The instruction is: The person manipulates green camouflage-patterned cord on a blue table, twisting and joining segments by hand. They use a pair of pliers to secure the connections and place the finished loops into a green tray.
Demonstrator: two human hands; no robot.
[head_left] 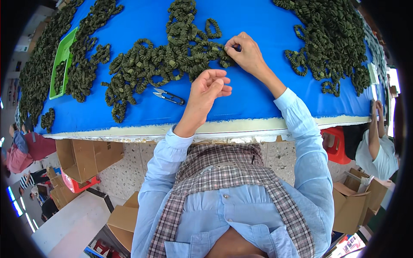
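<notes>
Your right hand (250, 56) is pinching at the central heap of olive-green scrunchies (146, 62); whether it's gripping one, I can't tell. Your left hand (205, 92) is curling loosely, apparently empty. Heaps are remaining, finished pieces indistinguishable. Blue cloth (266, 107) is leaving room rightward; thread snips (169, 96) are lying leftward.

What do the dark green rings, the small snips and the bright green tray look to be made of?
Dark green rings: probably gathered fabric, matte, judging by the ruffled folds; any core is hidden.
Small snips: likely metal blades, silvery and smooth; the darker handles could be coated metal or plastic.
Bright green tray: probably moulded plastic, from its even colour and smooth walls.
</notes>
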